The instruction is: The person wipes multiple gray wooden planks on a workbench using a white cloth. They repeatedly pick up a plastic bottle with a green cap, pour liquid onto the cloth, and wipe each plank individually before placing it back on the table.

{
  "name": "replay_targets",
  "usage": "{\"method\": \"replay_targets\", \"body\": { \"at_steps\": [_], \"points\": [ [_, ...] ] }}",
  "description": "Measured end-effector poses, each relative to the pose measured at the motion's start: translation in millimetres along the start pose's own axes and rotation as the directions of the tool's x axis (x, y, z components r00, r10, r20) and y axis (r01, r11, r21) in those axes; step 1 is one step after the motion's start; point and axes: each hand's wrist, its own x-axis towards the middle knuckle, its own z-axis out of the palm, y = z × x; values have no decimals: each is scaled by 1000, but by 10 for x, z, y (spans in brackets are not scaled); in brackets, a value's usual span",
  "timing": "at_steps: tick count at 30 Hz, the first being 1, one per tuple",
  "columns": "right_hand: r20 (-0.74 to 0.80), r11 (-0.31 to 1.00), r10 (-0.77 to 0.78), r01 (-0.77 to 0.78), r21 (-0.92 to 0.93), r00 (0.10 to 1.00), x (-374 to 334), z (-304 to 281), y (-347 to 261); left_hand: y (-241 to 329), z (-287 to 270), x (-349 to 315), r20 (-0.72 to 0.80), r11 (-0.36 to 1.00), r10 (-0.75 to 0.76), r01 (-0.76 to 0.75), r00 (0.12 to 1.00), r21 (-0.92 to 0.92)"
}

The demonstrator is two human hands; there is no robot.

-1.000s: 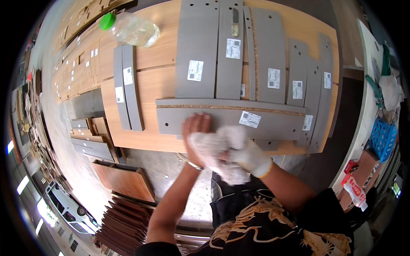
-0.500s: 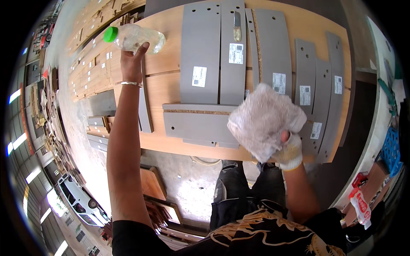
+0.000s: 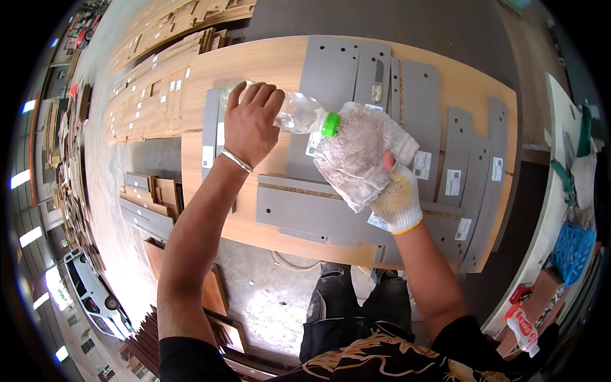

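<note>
A clear plastic bottle (image 3: 299,113) with a green cap (image 3: 330,125) lies sideways in my bare left hand (image 3: 253,124), fingers wrapped over its body. The cap end points right and meets the edge of a pale, crumpled cloth (image 3: 363,153). That cloth rests in my right hand (image 3: 398,197), which wears a whitish knit glove, with the thumb lying over it. Both hands are above the wooden table, over grey panels (image 3: 324,70) with holes and white labels. A scraper-like blade tool (image 3: 377,81) lies on one panel behind the cloth.
The wood table (image 3: 254,58) carries more grey boards (image 3: 318,207) at its front and right. Stacked wooden panels (image 3: 149,95) stand at the left. At the far right are a blue plastic basket (image 3: 571,251) and a red-and-white packet (image 3: 523,328). A hose (image 3: 296,262) lies on the floor.
My left hand has swung the bottle right and toward me, turning its green cap from left to right, against the cloth. My right hand has shifted slightly left with the cloth.
</note>
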Motion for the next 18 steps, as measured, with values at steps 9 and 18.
{"method": "replay_targets", "body": {
  "at_steps": [9, 18],
  "points": [
    [73, 1000, 12, -11, -14, 997, 215, 280, 220, -218, -204, -155, -20, 998, -10, 11, 1000, 63],
    [159, 996, 82, -88, 30, 984, 298, 410, 341, -406, 77, -410, -99, 971, -233, 226, 967, -80]
  ]
}}
